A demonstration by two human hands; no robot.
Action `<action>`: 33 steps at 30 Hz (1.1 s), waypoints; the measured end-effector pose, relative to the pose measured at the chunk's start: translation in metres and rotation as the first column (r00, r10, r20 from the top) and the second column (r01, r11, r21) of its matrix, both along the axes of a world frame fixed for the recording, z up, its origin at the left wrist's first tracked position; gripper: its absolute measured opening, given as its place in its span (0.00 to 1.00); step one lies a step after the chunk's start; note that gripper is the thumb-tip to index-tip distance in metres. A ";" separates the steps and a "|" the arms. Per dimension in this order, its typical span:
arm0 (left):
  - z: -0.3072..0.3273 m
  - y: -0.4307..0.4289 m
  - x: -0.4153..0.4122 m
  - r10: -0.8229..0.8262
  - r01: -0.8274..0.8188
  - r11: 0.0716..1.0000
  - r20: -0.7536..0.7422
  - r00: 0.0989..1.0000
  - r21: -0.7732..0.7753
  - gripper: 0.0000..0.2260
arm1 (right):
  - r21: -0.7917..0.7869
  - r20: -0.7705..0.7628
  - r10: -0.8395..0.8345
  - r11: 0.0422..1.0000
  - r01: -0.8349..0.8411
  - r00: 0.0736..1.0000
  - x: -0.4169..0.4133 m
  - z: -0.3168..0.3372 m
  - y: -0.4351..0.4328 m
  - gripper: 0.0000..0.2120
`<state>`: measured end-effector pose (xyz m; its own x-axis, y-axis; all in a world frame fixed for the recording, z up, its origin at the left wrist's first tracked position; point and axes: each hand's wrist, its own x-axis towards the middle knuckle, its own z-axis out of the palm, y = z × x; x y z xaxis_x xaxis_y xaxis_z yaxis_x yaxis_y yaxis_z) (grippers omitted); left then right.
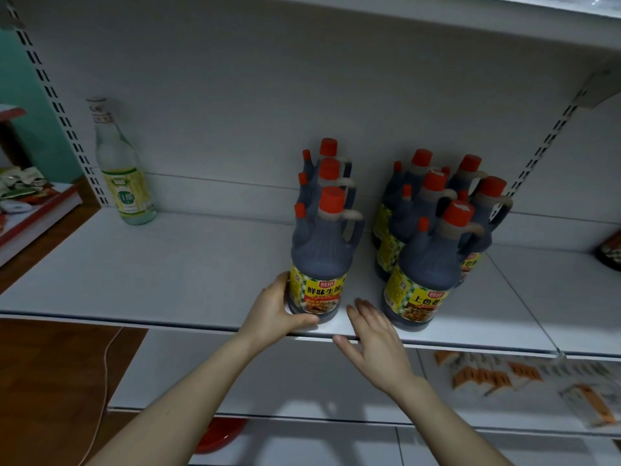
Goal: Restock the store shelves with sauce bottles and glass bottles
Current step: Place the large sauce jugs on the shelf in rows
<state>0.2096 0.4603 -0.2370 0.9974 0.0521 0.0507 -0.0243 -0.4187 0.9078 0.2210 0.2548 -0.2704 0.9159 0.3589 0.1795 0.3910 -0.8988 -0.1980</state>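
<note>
Shelf count: 3 sauce bottles in a front-to-back row, 5 more in a cluster just right of it, 1 glass bottle upright at back left. Left grip curls round the base of the front bottle of the row, at the shelf's front edge, thumb across its front. Right grip is spread, holding nothing, over the edge between row and cluster.
</note>
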 end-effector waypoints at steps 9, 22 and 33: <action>-0.005 0.002 0.004 -0.036 0.037 0.999 -0.021 0.999 0.011 0.32 | -0.035 0.020 -0.003 0.999 0.003 1.000 -0.001 0.001 0.000 0.35; -0.002 0.005 0.013 -0.082 0.081 0.997 -0.039 0.996 -0.013 0.33 | -0.006 0.001 -0.003 1.000 0.003 1.000 0.000 -0.001 0.001 0.35; -0.010 0.005 0.012 -0.037 0.037 0.999 -0.016 0.999 -0.033 0.31 | -0.004 -0.046 0.011 1.000 -0.011 0.999 0.000 0.001 0.002 0.36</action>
